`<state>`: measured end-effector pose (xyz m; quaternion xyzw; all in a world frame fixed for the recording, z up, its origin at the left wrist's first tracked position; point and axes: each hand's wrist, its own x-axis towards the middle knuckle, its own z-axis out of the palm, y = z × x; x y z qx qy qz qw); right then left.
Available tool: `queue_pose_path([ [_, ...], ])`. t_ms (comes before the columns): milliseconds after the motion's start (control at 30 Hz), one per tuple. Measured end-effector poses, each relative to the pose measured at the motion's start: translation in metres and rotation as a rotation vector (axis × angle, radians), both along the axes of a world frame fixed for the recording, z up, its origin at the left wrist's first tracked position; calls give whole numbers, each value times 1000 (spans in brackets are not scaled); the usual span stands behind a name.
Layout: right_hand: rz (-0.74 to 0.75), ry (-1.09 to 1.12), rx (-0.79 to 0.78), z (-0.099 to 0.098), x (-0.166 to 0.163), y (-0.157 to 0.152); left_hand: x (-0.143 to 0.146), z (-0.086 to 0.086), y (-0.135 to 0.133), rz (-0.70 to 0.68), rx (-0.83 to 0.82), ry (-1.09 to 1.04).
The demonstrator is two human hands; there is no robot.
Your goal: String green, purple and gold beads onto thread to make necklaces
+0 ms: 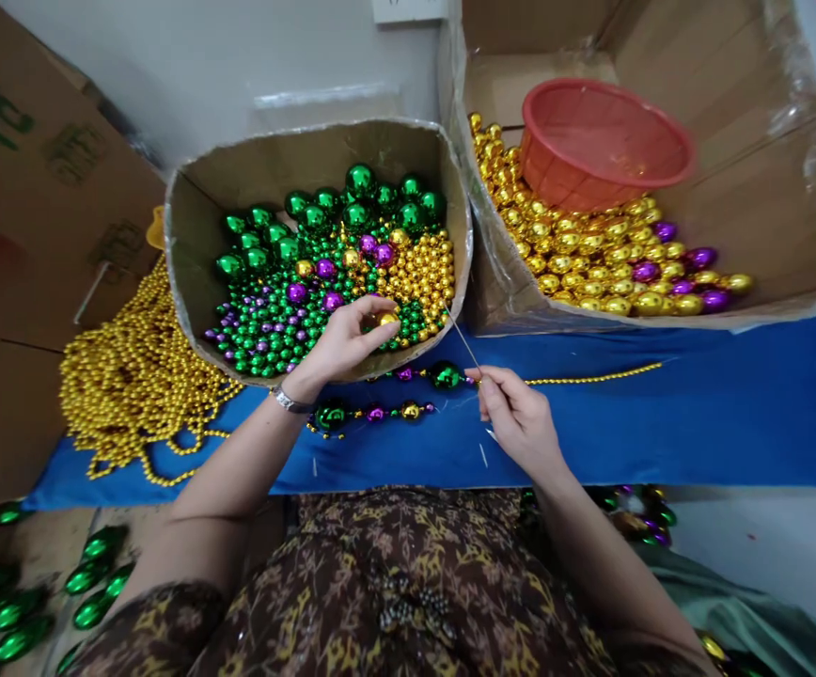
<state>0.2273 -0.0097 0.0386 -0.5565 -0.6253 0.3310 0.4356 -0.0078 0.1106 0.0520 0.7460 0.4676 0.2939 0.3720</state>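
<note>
Over the front of a cardboard box of mixed beads (178, 273), my left hand (353, 334) is closed with a gold bead (388, 322) at its thumb and fingertips. Right of the box, my right hand (515, 414) pinches a long thin needle (462, 338), its tip slanting up to the left toward the box rim. Beside those fingers runs a strand with a green ball (446, 375) and smaller purple beads. A thin gold bead chain (595, 378) extends to the right. Nearer me lies a short beaded strand (375, 414) with green, purple and gold balls.
A larger box (746, 113) at the right holds gold and purple beads and a red plastic basket (605, 141). Gold bead chains (147, 376) are heaped at the left on the blue cloth (753, 414). Green balls (94, 564) lie low at the left.
</note>
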Motion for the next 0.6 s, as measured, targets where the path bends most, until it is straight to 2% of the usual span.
queue_pose_path([
  [100, 11, -38, 4, -1, -2, 0, -7, 1, -3, 42, -120, -131],
  [200, 2, -72, 8, -1, -3, 0, -12, 1, -3, 47, -121, -117],
  [300, -8, -92, 4, -1, -3, -1, -12, -2, -2, 6, -6, 39],
  [400, -4, -106, -1, -2, -3, -2, -9, -5, -3, -112, 137, 238],
  [467, -1, -119, 0, -3, -2, -2, -6, -5, -4, -178, 196, 292],
  [533, 0, -129, 2, -5, -1, -1, -6, -3, -2, -175, 231, 276],
  [600, -3, -130, 2, -6, 0, 0, -10, 2, 5, -98, 274, 250],
])
